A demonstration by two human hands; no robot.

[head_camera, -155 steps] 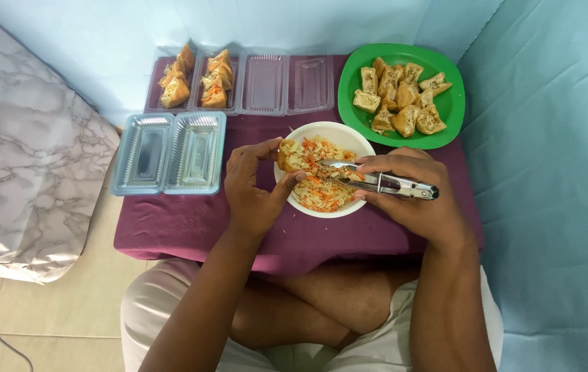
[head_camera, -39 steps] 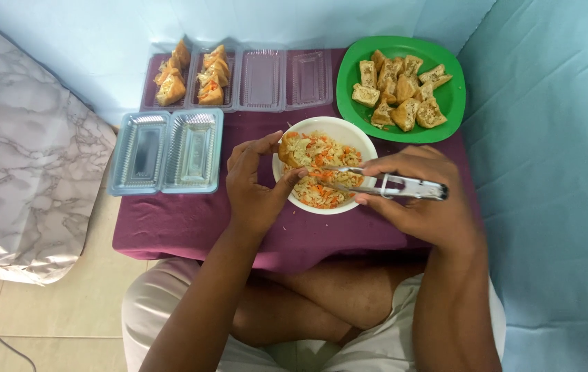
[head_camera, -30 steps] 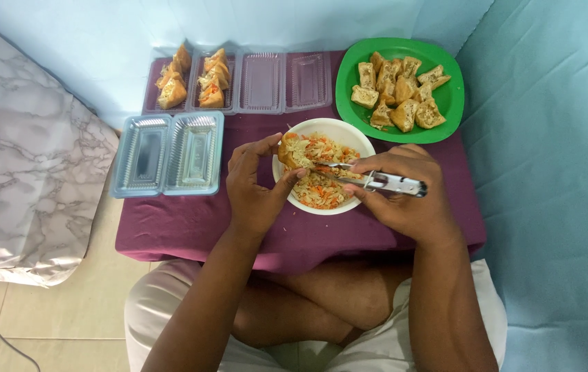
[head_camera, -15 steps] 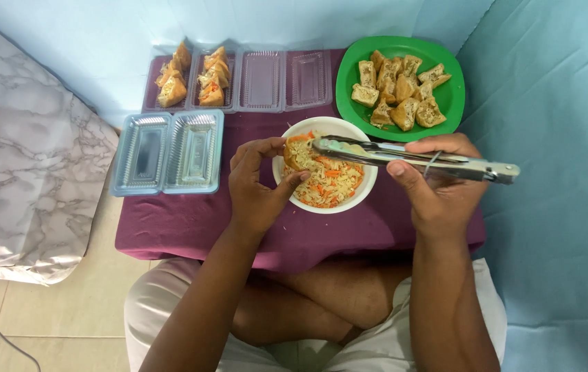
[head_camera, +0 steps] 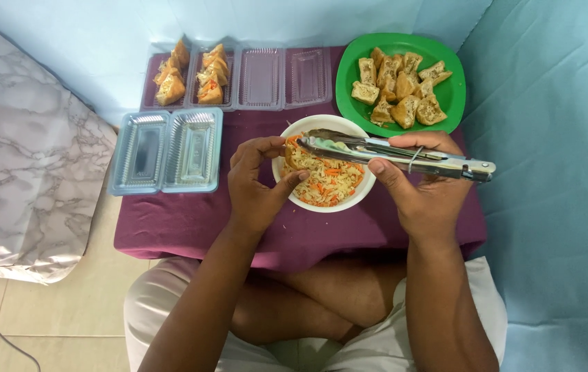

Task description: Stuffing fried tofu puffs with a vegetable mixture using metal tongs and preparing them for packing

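Observation:
My left hand (head_camera: 256,182) holds a piece of fried tofu (head_camera: 296,156) over the left rim of a white bowl (head_camera: 311,127) of shredded vegetables with carrot. My right hand (head_camera: 421,186) grips metal tongs (head_camera: 390,151), which lie level across the bowl with their tips pointing left, close to the tofu piece. A green plate (head_camera: 454,96) with several fried tofu pieces sits behind the bowl on the right.
A small low table with a purple cloth (head_camera: 177,220) carries everything. At the back lies an open clear plastic tray (head_camera: 266,76) with filled tofu in its left compartments (head_camera: 194,72). A second clear tray (head_camera: 170,148) lies empty on the left. My crossed legs are below.
The tongs came up out of the bowl's vegetables and now lie level above it. My left hand stays at the bowl's rim with the tofu piece.

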